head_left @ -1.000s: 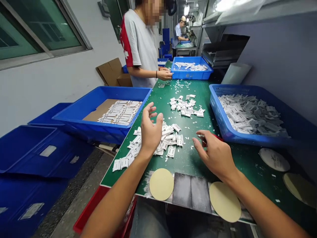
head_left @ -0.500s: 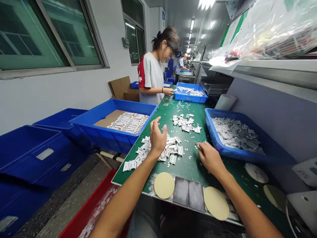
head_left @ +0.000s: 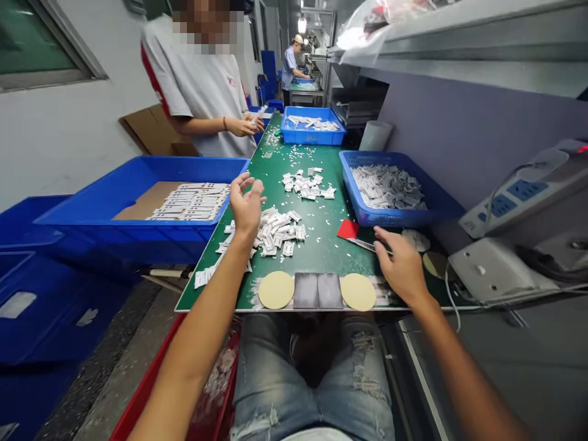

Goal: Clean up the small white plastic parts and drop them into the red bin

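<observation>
Green counter (head_left: 321, 236) spans the middle, with a blue tray (head_left: 138, 223) of white strips against its left edge and a blue basket (head_left: 362, 215) of white pieces on its right. The left hand (head_left: 247, 202), loosely curled, hovers over the nearer white pile (head_left: 278, 231). The right hand (head_left: 399, 260), fingers parted, is beside metal tweezers (head_left: 362, 244), perhaps touching them; a red square (head_left: 348, 229) lies by their far end.
</observation>
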The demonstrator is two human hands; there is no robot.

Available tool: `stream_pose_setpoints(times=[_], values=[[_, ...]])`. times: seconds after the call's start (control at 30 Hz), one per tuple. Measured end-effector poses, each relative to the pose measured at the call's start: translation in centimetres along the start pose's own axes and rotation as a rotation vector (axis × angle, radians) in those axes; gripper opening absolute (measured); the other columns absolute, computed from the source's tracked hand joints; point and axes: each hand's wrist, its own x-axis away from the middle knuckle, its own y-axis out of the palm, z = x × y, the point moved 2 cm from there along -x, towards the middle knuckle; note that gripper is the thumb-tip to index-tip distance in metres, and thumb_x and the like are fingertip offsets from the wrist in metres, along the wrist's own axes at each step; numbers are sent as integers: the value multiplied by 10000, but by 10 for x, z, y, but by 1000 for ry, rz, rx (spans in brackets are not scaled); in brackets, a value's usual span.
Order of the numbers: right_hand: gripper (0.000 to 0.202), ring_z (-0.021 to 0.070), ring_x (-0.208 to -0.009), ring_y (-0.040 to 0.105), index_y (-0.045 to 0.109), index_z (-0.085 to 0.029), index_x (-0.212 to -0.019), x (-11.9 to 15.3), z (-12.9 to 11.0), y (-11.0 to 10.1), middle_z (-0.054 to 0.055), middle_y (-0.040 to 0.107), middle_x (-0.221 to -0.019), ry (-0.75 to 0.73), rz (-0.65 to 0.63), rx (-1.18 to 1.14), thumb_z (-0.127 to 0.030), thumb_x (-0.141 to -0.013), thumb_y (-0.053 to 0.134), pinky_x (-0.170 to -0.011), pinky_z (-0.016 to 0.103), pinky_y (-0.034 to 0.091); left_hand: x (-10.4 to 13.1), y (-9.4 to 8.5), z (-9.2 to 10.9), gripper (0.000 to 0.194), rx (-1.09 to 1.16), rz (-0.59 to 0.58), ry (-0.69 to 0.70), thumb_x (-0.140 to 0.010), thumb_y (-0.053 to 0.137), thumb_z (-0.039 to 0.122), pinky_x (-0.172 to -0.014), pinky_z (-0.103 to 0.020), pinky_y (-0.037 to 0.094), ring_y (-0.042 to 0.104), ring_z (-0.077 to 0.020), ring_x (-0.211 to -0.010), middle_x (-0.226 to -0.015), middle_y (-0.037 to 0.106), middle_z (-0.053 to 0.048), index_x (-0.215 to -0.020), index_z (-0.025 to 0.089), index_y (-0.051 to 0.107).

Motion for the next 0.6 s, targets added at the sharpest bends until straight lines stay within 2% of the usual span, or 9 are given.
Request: stream_pose_setpoints(times=[0.07,0.1,0.13,0.2,0.3,0.37,0.43,0.53,0.6], values=[[492,178,-811,650,457,-212,-1416,15,0,-8,65,706,-992,181,160,-175,-383,-955,438,-771,341,520,-7,-4,1,522,-31,-90,-44,-984,250,556,-671,-302,546,653,-134,-803,-1109,645,-115,-1143,143,525],[497,162,-716,638,463,-211,-1411,23,0,-10,44,705,-897,260,231,-211,-408,-956,429,-706,313,516,-8,-6,4,588,-65,-109,-43,-988,162,564,-650,-295,542,651,-123,-750,-1047,667,-108,-1065,133,554],[483,154,-643,617,509,-206,-1373,32,0,-10,29,692,-812,318,288,-201,-430,-954,420,-658,296,500,-7,-9,8,624,-101,-110,-24,-988,128,565,-634,-287,534,643,-116,-707,-988,679,-99,-992,129,574],[438,164,-637,609,659,-183,-1184,47,2,-9,45,682,-751,351,367,-48,-467,-925,451,-661,292,472,-1,-12,20,572,-186,-60,67,-989,213,548,-627,-278,515,629,-121,-682,-909,679,-83,-900,132,596],[465,191,-589,603,672,-171,-1165,57,8,0,60,691,-722,368,376,144,-486,-898,458,-624,308,437,16,-5,43,374,-313,-29,272,-966,394,439,-800,-310,503,636,-168,-876,-938,676,-75,-883,164,633],[463,219,-591,619,666,-178,-1160,56,12,4,70,700,-729,378,362,207,-484,-890,447,-597,320,426,32,0,59,292,-360,-31,364,-949,439,382,-820,-312,494,634,-179,-901,-938,680,-66,-892,186,648],[442,250,-620,646,668,-203,-1133,56,15,5,80,716,-766,361,304,242,-479,-893,420,-572,334,427,54,-3,75,203,-401,-45,430,-922,495,331,-806,-298,496,646,-171,-878,-955,692,-46,-942,214,660],[424,285,-611,660,645,-260,-1139,56,24,5,85,727,-789,338,193,242,-495,-890,395,-534,371,443,103,-29,85,191,-465,14,459,-923,478,235,-834,-314,496,654,-180,-912,-962,698,-44,-1000,230,653],[410,307,-573,649,639,-312,-1127,57,30,6,78,720,-759,339,155,228,-530,-871,404,-496,402,439,140,-57,80,204,-569,167,402,-927,459,206,-869,-368,487,651,-203,-910,-945,696,-50,-1000,237,647]])
